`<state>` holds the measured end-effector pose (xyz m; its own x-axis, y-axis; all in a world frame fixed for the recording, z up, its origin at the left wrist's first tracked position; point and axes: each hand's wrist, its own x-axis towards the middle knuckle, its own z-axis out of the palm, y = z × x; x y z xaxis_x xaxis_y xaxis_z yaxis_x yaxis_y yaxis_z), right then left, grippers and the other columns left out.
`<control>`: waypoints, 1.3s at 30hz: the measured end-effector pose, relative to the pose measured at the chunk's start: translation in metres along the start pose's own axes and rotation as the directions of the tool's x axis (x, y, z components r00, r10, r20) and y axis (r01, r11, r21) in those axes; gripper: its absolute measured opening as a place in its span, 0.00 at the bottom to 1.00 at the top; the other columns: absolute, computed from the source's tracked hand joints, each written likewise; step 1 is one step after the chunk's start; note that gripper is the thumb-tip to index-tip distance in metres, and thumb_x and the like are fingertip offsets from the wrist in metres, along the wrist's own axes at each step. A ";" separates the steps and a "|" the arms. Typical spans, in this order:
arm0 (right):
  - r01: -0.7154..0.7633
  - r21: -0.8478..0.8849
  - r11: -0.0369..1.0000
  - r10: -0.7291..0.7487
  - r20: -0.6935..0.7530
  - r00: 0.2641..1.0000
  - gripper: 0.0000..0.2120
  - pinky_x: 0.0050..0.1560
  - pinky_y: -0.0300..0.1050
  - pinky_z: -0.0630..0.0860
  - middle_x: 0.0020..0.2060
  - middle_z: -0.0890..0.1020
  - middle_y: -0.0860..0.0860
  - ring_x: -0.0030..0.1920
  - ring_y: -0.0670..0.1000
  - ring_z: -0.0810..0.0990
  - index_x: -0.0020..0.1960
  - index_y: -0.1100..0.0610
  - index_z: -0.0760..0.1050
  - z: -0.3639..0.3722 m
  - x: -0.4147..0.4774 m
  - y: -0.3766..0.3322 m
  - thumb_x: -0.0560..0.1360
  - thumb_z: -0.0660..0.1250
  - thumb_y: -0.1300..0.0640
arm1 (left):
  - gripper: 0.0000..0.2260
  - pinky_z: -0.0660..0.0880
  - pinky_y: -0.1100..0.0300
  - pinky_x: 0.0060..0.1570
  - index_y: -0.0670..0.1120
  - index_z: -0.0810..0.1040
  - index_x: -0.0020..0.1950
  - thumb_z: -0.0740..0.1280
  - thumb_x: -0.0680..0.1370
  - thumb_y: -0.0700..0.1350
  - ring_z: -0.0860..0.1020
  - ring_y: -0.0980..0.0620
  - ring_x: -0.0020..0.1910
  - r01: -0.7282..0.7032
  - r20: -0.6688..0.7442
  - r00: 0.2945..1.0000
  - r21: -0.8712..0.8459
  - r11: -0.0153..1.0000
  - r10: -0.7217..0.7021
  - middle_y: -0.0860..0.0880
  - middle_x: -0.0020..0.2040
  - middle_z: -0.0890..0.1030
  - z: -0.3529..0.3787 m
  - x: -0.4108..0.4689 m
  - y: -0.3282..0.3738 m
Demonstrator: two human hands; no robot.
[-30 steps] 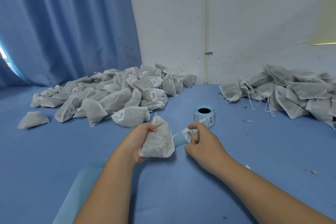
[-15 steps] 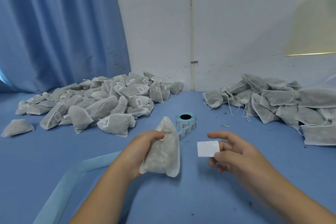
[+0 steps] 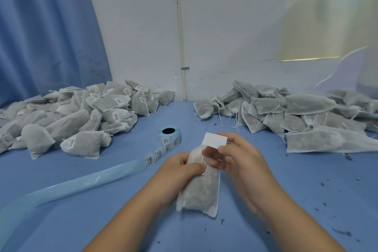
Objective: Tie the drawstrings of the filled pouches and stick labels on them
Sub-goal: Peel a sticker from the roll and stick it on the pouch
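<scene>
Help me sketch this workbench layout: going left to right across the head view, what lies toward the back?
blue fabric curtain → heap of labelled grey fabric pouches → blue roll of barcode labels → heap of unlabelled grey pouches with loose white drawstrings

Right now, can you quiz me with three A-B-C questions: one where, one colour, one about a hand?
1. Where is the label roll? A. between the left heap and the right heap B. on the right heap C. on the floor
2. What colour is the table? A. red B. blue C. green
3. What does the right hand do? A. lies flat B. grips the roll C. pinches a white label
1 A, a heap lies on each side. 2 B, its cover is blue. 3 C, it pinches the label beside the pouch that the left hand grips.
</scene>
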<state>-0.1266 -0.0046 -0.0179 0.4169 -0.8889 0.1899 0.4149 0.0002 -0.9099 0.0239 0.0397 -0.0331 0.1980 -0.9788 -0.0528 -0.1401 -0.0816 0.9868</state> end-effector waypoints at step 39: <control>0.354 -0.830 0.432 -0.380 0.188 0.906 0.20 0.42 0.25 0.67 0.40 0.77 0.42 0.44 0.40 0.74 0.56 0.42 0.70 0.012 -0.007 0.033 0.72 0.67 0.63 | 0.04 0.71 0.68 0.33 0.53 0.78 0.43 0.72 0.72 0.45 0.76 0.61 0.34 -0.194 -0.335 0.898 0.279 0.941 0.284 0.56 0.38 0.81 0.011 -0.013 -0.010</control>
<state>-0.1058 0.0077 -0.0451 0.3721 -0.7189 0.5872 -0.3442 -0.6943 -0.6320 0.0124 0.0513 -0.0442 0.4629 -0.8396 0.2843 -0.4408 0.0602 0.8956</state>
